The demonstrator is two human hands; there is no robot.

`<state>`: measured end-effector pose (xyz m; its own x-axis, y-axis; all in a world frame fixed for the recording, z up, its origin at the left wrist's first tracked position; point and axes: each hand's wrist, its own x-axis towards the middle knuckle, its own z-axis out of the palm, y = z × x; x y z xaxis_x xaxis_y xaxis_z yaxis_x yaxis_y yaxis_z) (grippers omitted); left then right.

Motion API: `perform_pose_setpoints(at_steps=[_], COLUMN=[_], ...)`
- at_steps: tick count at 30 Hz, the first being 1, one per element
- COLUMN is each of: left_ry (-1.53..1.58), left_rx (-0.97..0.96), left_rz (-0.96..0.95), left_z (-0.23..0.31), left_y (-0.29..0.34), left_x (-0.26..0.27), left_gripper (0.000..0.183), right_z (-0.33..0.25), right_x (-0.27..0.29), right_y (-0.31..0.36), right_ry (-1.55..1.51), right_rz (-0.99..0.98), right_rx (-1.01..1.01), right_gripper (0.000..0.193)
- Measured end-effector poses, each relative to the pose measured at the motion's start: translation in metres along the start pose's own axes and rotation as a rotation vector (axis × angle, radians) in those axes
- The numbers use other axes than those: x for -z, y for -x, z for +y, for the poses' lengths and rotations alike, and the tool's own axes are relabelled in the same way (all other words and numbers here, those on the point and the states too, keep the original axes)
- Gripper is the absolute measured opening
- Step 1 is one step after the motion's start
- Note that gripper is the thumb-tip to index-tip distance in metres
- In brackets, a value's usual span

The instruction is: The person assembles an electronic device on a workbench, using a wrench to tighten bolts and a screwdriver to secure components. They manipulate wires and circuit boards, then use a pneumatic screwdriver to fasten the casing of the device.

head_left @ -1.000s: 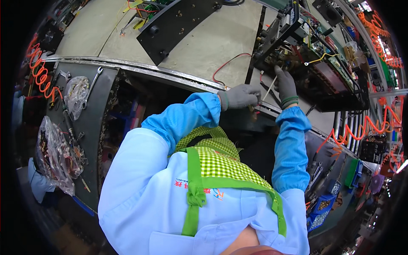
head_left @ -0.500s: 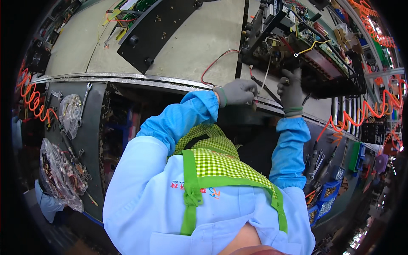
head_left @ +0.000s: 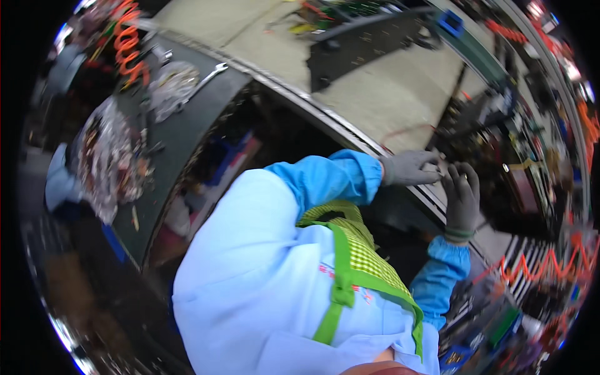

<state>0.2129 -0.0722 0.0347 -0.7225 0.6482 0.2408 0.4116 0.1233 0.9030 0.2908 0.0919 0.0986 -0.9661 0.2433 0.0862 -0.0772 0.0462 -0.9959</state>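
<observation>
My left hand, in a grey glove, is bent at the table's front edge with its fingers curled. A small pale bit shows at its fingertips, too blurred to name. Close on its right, my gloved right hand points up the table with bent fingers. A tiny gold-coloured speck shows between those fingers. The two sets of fingertips nearly meet. Just beyond them lies an opened black equipment housing with circuit boards and wires, smeared by motion. A thin red wire runs on the table beside my left hand.
A long black panel lies on the pale tabletop. At the left, a dark side bench carries a wrench and clear plastic bags. Orange coiled hoses hang at both sides. Blue bins sit lower right.
The whole view has swung round, so the bench and panel appear turned and shifted right. My right hand has come closer to my left, away from the housing.
</observation>
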Motion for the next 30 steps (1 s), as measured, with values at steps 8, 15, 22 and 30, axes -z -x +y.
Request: perform_pose_setpoints(at_steps=[8, 15, 22, 30], left_ry=[1.065, 0.571, -1.220, -1.424], left_rx=[0.342, 0.271, 0.575, 0.728], left_rz=[0.307, 0.963, 0.998, 0.813], left_z=[0.012, -0.055, -0.076, -0.145], left_y=[0.078, 0.174, 0.292, 0.285], left_x=[0.043, 0.202, 0.492, 0.611], left_gripper=[0.028, 0.012, 0.020, 0.029], right_z=[-0.005, -0.036, -0.020, 0.015], right_x=[-0.115, -0.098, -0.006, 0.062], right_y=[0.012, 0.029, 0.056, 0.138], right_ry=[0.998, 0.932, 0.839, 0.970], right_rz=[-0.445, -0.428, -0.132, 0.214], right_rx=[0.673, 0.562, 0.278, 0.150], right_gripper=[0.042, 0.043, 0.035, 0.031])
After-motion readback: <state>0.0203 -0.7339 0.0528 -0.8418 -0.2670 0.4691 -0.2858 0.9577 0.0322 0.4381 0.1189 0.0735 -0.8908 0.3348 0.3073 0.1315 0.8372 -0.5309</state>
